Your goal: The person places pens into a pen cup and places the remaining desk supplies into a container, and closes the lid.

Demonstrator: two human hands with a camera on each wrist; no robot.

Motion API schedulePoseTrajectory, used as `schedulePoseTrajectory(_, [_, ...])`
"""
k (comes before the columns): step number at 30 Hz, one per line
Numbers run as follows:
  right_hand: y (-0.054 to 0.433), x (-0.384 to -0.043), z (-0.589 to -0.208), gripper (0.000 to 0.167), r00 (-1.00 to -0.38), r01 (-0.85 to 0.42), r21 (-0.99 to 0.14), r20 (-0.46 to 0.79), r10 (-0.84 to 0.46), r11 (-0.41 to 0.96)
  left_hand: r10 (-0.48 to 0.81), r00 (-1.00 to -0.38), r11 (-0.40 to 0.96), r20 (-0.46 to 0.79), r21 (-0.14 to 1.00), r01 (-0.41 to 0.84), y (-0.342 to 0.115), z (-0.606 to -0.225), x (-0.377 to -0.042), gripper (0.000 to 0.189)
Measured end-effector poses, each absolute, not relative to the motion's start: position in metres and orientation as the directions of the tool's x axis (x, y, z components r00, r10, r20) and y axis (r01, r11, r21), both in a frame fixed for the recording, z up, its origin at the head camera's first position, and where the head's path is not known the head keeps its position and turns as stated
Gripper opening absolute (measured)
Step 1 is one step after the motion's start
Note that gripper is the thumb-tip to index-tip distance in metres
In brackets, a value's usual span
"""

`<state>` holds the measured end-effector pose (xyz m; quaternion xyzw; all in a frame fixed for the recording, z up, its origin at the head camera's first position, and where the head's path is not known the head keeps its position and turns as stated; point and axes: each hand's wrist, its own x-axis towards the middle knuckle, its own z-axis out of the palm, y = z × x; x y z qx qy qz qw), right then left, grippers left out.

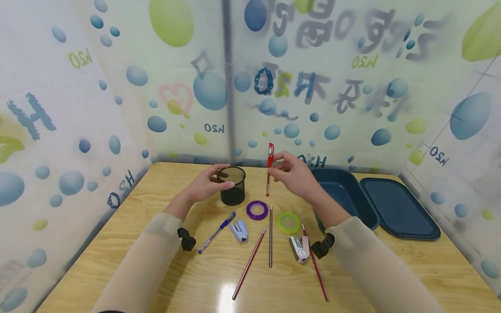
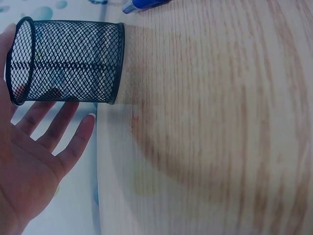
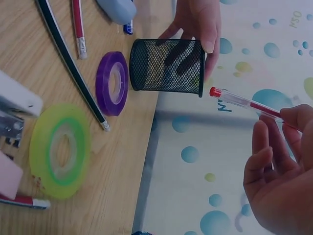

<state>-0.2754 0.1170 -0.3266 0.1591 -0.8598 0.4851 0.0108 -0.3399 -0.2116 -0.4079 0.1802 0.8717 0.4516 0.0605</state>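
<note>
- One black mesh cup [image 1: 233,196] stands on the counter [image 1: 205,278], the left hand [image 1: 205,184] curled round its rim.
- One red pen [image 1: 270,161], pinched upright (cap end up) in the right hand [image 1: 292,174], hangs above the counter near the cup.

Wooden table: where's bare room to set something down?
Bare: back-left corner, left of the left hand; near patch between the left red pencil and right red pencil, below the black pencil. Crowded: middle, around the purple tape, green tape and lilac stapler.
</note>
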Motion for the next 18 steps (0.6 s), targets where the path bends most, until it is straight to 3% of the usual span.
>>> schedulePoseTrajectory(6, [0.106, -0.292, -0.326, 0.033, -0.95, -0.293, -0.827, 0.197, -0.24, 0.479, 0.37, -0.927, 0.522, 0.06, 0.812, 0.26, -0.212, -0.408, -0.34, 0.083])
schedulePoseTrajectory(18, [0.077, -0.318, -0.332, 0.028, -0.95, -0.301, -0.894, 0.252, -0.184, 0.332, 0.363, -0.93, 0.513, 0.058, 0.82, 0.252, -0.211, -0.408, -0.34, 0.084])
